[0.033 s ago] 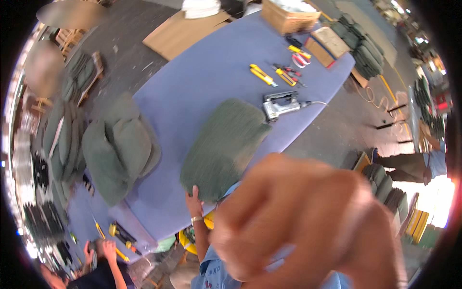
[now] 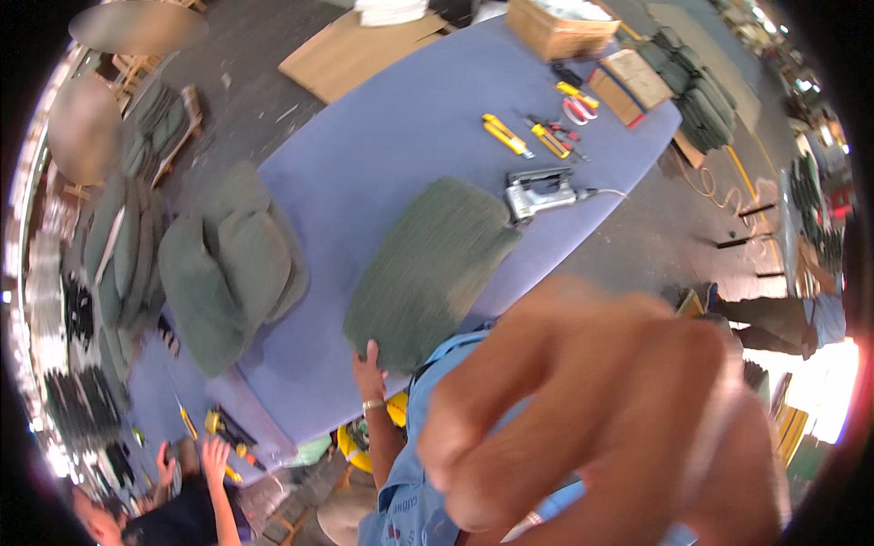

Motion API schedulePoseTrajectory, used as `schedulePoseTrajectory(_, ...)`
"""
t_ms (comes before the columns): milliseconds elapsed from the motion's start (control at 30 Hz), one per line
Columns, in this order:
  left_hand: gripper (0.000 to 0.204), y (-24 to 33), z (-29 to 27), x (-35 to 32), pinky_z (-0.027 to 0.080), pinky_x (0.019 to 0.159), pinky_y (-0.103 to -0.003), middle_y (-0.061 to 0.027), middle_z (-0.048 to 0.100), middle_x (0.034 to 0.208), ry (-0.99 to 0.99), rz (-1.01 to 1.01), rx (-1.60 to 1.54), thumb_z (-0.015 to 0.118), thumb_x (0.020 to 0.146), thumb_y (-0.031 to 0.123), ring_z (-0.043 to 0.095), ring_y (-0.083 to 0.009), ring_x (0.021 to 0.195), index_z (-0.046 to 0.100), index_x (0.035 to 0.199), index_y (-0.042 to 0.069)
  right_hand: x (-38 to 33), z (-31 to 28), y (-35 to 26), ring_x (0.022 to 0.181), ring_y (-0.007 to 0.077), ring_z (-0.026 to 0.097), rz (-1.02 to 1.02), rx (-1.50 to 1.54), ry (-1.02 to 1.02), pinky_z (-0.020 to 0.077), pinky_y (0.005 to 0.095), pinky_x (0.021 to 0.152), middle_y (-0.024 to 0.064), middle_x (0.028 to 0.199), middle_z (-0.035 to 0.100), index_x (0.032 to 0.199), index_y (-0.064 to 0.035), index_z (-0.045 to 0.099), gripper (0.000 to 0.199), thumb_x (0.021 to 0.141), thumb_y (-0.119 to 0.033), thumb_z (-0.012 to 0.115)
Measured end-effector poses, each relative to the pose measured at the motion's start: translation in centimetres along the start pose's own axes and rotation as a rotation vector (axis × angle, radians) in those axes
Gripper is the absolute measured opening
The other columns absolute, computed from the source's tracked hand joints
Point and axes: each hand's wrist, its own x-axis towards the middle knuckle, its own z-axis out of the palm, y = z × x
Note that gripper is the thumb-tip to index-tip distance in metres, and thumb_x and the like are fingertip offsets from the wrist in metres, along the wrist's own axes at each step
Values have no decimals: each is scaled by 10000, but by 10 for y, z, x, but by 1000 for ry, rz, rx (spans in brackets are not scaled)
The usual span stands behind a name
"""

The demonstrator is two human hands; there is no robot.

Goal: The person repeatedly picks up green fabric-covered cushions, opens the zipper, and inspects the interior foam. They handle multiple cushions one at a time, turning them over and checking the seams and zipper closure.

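Note:
A dark green fabric-covered cushion (image 2: pixel 432 268) lies on the blue-covered table in front of me. My left hand (image 2: pixel 370 375) grips its near left corner, with a finger on top and the others hidden underneath. My right hand (image 2: pixel 583 409) is raised very close to the camera, large and blurred. Its fingers are curled in, and anything inside them is hidden. A silver staple gun (image 2: pixel 539 193) with a thin hose rests just beyond the cushion's far right corner.
Yellow-handled cutters (image 2: pixel 506 136), pliers and red-handled scissors (image 2: pixel 579 111) lie farther back near cardboard boxes (image 2: pixel 560 32). More green cushions (image 2: pixel 237 282) are piled at left. A co-worker's hands (image 2: pixel 214 460) show at lower left; another person (image 2: pixel 778 318) stands at right.
My right hand has shifted a little right and down, uncovering more of my blue shirt. My left hand stays at the cushion's corner. The whole view has shifted slightly.

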Motion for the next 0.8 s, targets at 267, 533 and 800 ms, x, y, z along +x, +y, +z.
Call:
schedulePoseTrajectory(267, 714, 7, 14, -3, 488, 525, -257, -69, 698, 1133, 9, 48, -126, 781, 872, 497, 657, -116, 812, 561, 1414, 88, 4, -26, -78, 745, 146, 659, 62, -229, -66, 525, 256, 611, 0, 822, 691, 1151, -84, 712, 228, 936, -139, 660)
schedulePoseTrajectory(533, 723, 16, 19, -17, 497, 567, -242, -62, 698, 1124, 26, 62, -116, 777, 876, 515, 678, -118, 877, 559, 1389, 55, -24, -54, -72, 611, 133, 647, -228, 10, -98, 477, 281, 582, 53, 728, 714, 856, -152, 724, 215, 986, -264, 595)
schedulePoseTrajectory(800, 864, 20, 47, -27, 492, 1014, -403, -230, 671, 1294, 309, 180, -46, 734, 874, 602, 643, -312, 1203, 541, 1423, -37, -67, -97, -4, 682, 178, 658, -46, -172, 112, 537, 334, 626, 105, 811, 700, 1094, -36, 717, 214, 986, -181, 602)
